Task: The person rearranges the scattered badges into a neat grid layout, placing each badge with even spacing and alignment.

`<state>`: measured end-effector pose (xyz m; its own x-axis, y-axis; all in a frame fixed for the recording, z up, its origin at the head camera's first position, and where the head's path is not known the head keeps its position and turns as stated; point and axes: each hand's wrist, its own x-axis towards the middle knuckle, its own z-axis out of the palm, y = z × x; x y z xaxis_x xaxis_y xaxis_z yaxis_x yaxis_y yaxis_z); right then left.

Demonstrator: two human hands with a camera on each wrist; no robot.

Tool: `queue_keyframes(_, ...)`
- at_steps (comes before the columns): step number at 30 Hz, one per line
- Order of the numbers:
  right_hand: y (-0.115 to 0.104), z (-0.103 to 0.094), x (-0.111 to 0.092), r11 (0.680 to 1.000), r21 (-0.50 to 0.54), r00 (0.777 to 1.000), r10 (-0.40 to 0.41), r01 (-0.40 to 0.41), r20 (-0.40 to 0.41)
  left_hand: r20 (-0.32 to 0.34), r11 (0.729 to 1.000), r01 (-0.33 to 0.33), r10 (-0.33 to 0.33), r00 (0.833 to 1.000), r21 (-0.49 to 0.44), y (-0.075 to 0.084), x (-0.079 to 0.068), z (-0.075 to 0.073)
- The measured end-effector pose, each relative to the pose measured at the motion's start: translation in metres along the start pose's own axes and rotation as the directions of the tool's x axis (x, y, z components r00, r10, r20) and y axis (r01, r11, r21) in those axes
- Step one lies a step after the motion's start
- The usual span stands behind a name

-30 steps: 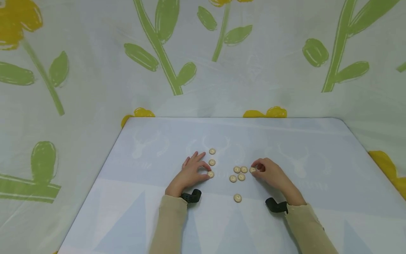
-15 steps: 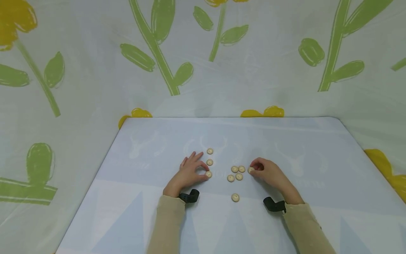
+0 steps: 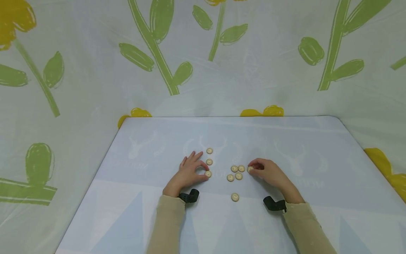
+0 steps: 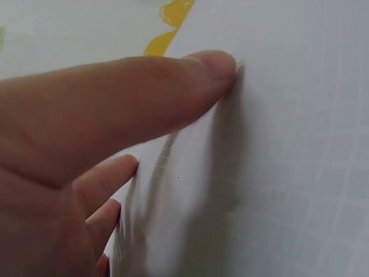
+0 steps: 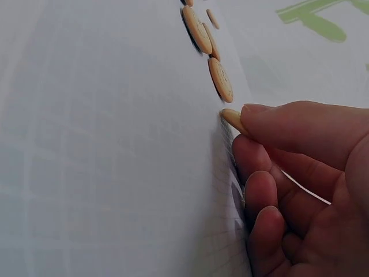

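My left hand (image 3: 188, 173) pinches a round wooden button (image 3: 208, 174) at the table between thumb and index finger, its other fingers spread. In the left wrist view the thumb (image 4: 173, 92) hides that button. Just beyond it lie two more buttons, a nearer one (image 3: 209, 162) and a farther one (image 3: 209, 150), forming a column. On the right, my right hand (image 3: 271, 173) holds another button (image 5: 233, 120) by its edge, thumb on top and fingers curled beneath. A cluster of several buttons (image 3: 238, 176) lies just left of that hand.
A single button (image 3: 235, 197) lies apart, nearer to me than the cluster. The pale blue patterned tabletop (image 3: 133, 211) carries everything. Behind it hangs a white cloth (image 3: 104, 63) printed with green stems and yellow flowers. Both wrists wear black camera bands.
The whole head view has shifted slightly left. The right hand with its button has edged a little toward the cluster. The left hand keeps its pinch in place.
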<state>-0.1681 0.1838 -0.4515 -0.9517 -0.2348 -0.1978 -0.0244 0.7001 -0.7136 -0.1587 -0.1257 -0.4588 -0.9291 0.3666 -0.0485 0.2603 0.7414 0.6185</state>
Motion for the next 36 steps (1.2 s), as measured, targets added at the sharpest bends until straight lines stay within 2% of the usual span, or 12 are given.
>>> queue_keyframes(16, 0.0013, -0.0009, 0.0026, 1.000, 0.027, 1.000, -0.008, 0.008, -0.009, 0.004, 1.000, -0.011, 0.012, 1.000, -0.016, 0.0025, -0.0005, -0.0027)
queue_keyframes(23, 0.0007, 0.0000, 0.0028, 0.998, 0.069, 1.000, -0.004, 0.005, -0.004, 0.009, 1.000, -0.006, 0.006, 1.000, -0.018, 0.0025, -0.0006, -0.0027)
queue_keyframes(36, -0.0069, -0.0003, 0.0055, 0.996, 0.082, 0.999, 0.042, -0.040, -0.024, 0.006, 1.000, -0.004, 0.004, 1.000, -0.011, 0.0013, -0.0006, -0.0006)
